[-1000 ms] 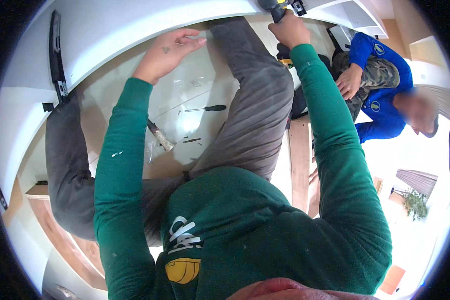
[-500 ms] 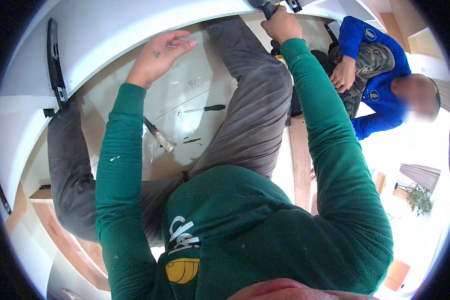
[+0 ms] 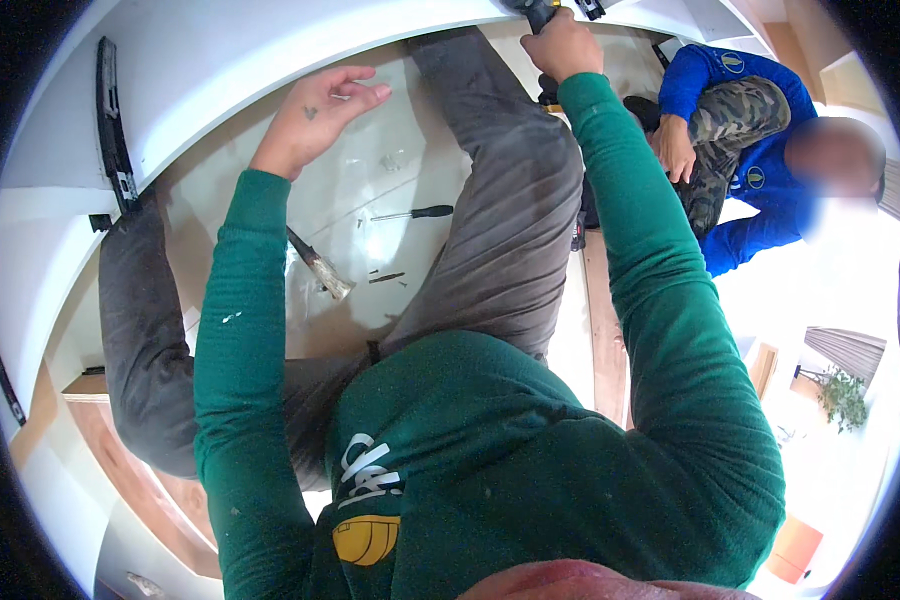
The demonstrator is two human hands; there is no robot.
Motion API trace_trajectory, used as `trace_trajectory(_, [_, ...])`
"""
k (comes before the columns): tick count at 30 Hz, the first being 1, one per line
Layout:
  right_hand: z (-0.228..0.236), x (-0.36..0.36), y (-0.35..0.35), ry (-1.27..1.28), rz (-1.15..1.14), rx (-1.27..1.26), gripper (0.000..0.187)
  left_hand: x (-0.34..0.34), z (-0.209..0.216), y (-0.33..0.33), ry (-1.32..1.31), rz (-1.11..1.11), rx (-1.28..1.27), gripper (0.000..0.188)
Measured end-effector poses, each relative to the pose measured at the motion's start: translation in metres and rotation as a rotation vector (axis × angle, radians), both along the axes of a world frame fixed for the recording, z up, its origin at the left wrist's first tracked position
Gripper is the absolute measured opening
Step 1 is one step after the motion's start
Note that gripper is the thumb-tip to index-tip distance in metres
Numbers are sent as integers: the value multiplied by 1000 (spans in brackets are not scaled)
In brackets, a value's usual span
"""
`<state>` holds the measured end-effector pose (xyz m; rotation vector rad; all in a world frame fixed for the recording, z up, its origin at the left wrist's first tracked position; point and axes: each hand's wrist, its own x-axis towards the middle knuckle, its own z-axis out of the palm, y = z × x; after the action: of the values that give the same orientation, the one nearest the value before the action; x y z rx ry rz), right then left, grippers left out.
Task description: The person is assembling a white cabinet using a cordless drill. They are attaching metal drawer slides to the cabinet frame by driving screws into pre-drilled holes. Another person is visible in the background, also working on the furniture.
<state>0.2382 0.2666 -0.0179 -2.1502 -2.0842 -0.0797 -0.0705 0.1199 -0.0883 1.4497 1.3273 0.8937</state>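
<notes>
At the top edge, my right hand is wrapped round the dark handle of a power drill; most of the tool is cut off by the frame. A black drawer slide shows just beside it on the white cabinet panel. My left hand is raised near that panel's lower edge, holding nothing, its fingers loosely apart and thumb stretched out. Farther left, another black drawer slide is fixed to the white panel.
Between my legs on the floor lie a screwdriver, a hammer-like tool partly behind my left sleeve, and small dark pieces. A co-worker in a blue top sits close on the right. A wooden board stands beside my right leg.
The co-worker's head and arm have shifted slightly. My right hand with the drill has moved up a little; my left hand stays nearly where it was.
</notes>
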Motion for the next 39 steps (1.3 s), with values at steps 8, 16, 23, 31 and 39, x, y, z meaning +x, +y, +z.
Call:
trace_trajectory(8, [1, -1, -5, 11, 11, 23, 53, -2, 1, 0, -3, 16, -23, 56])
trace_trajectory(16, [8, -7, -2, 54, -17, -12, 57, 0, 2, -4, 15, 18, -5, 58])
trace_trajectory(23, [12, -24, 21, 255, -23, -96, 48, -7, -3, -12, 39, 41, -36, 57])
trace_trajectory(31, [-5, -14, 21, 161, -22, 35, 57, -13, 5, -12, -18, 42, -24, 59])
trace_trajectory(39, [-5, -10, 21, 170, 1, 15, 60, -17, 18, -17, -60, 69, -95, 64])
